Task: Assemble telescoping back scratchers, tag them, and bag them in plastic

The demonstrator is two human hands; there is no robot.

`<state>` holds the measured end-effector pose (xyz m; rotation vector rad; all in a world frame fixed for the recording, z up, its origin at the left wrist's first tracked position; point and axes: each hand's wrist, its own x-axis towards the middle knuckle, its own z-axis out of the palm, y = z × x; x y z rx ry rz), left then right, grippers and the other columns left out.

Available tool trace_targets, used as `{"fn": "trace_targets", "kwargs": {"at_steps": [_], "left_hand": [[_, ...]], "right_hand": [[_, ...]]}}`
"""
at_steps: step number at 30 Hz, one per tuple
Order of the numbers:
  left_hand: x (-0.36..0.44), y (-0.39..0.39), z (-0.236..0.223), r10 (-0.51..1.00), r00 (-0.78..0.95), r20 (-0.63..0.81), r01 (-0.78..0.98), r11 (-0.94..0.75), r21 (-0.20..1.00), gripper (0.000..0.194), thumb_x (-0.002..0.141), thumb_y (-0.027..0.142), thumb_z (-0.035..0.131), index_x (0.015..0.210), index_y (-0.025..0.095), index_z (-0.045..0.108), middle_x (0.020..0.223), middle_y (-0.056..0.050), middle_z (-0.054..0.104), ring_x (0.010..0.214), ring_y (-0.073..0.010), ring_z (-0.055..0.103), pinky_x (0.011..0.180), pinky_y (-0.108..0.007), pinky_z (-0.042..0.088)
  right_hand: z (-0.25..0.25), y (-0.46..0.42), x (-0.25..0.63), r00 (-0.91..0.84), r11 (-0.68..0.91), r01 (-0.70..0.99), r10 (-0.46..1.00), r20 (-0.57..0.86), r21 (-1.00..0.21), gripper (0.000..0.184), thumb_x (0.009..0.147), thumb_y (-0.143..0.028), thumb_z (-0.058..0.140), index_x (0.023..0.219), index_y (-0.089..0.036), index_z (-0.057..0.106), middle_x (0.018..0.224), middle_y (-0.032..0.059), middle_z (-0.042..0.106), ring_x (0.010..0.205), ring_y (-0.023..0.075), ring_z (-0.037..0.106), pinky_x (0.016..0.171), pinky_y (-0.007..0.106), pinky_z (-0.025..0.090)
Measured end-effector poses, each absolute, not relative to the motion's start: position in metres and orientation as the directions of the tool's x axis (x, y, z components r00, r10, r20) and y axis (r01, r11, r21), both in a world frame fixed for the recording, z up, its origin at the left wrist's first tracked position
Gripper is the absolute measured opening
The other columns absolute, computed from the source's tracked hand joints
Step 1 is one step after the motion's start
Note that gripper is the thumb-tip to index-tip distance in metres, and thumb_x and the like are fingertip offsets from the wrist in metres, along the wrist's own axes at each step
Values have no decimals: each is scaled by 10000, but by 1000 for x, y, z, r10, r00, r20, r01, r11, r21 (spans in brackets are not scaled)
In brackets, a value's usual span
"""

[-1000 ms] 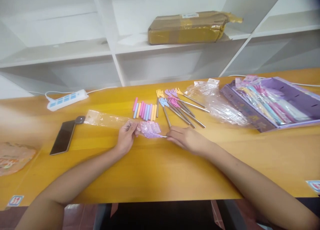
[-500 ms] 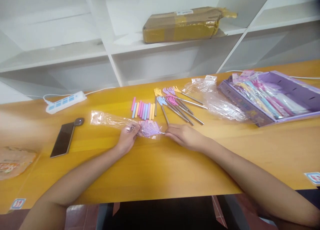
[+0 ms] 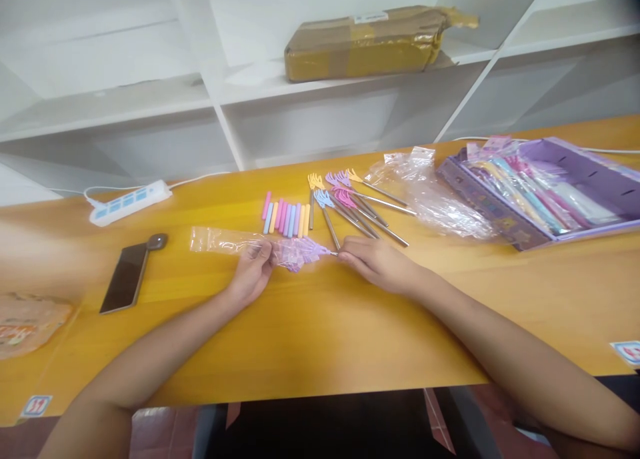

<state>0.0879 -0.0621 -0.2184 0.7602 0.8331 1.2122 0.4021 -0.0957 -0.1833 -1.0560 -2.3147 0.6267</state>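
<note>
My left hand [image 3: 254, 272] pinches the clear plastic sleeve [image 3: 225, 240] that lies on the wooden table [image 3: 320, 332]. A purple hand-shaped head [image 3: 305, 251] of a metal stick sits in the sleeve's right end. My right hand [image 3: 376, 264] is closed on that stick's thin metal shaft, just right of the sleeve. Beyond my hands lie a row of pastel caps [image 3: 286, 219] and several metal sticks with coloured hand-shaped heads [image 3: 355, 207].
An empty crumpled plastic bag [image 3: 435, 202] and a purple box [image 3: 545, 192] of packed items lie at the right. A phone [image 3: 126, 276] and a white power strip [image 3: 131, 201] are at the left. White shelves behind hold a taped cardboard parcel [image 3: 373, 40].
Both hands have shifted slightly away from me on the table, and the purple head sits a little further right relative to the sleeve.
</note>
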Motion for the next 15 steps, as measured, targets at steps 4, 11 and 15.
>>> {"fn": "trace_targets", "kwargs": {"at_steps": [4,11,15], "left_hand": [[89,-64,-217,973,204,-110,-461,195,866,472,703,505,1037,747,162,716,708,14,669,666,-90,581,708,-226,534],[94,-72,-214,966,208,-150,-381,221,898,482,608,482,1083,803,161,781,764,-5,740,729,-113,663,746,-244,566],[96,-76,-213,969,208,-131,-345,197,917,469,590,445,1095,826,167,802,785,-11,766,727,-125,681,744,-259,585]], "right_hand": [[-185,-98,397,-586,594,523,771,248,-611,485,1184,-507,368,937,-202,654,897,81,637,813,195,588,784,346,444],[-187,-100,391,-635,624,481,732,246,-616,480,1189,-467,378,909,-192,654,908,79,644,827,182,591,786,332,452],[-190,-100,388,-636,620,469,731,246,-629,485,1182,-479,405,925,-191,698,945,92,668,852,184,623,800,332,479]]}}
